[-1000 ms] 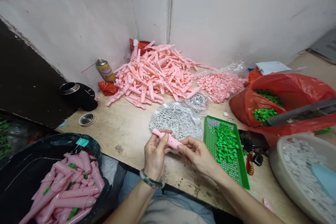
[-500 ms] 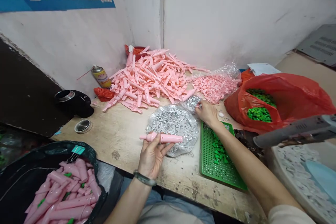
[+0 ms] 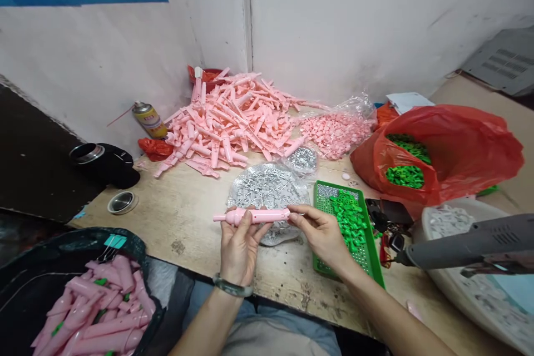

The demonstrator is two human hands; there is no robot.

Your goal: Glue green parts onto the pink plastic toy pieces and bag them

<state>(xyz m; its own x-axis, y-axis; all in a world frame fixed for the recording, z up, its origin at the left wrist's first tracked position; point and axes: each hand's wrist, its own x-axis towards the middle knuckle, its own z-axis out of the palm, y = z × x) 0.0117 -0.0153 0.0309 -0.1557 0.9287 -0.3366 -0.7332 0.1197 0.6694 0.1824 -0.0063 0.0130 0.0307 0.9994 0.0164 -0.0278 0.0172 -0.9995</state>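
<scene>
My left hand (image 3: pixel 237 253) is closed around a pink plastic tube-shaped part (image 3: pixel 265 215), held level with its narrow stem to the left. At the tube's right end the fingers of my right hand (image 3: pixel 324 236) are pinched together; whatever is between them is too small to make out. Under and behind the tube lies a round, plastic-lined heap of metal pins (image 3: pixel 267 186). A smaller bag of short metal pieces (image 3: pixel 302 159) sits just beyond it. Beside my right hand stands a green perforated tray (image 3: pixel 320 200) with small green parts (image 3: pixel 349 217).
Pink parts (image 3: pixel 237 117) are piled against the wall, beside a bag of small pink pieces (image 3: pixel 337 130). A red bag (image 3: pixel 471 139) holds green parts. A grey power screwdriver (image 3: pixel 463 245) juts in over a white tub (image 3: pixel 425 222). A black bin (image 3: pixel 139 245) stands lower left.
My right hand has come from the small bag of metal pieces back to the tube's right end. My left hand still holds the tube. The view has shifted slightly.
</scene>
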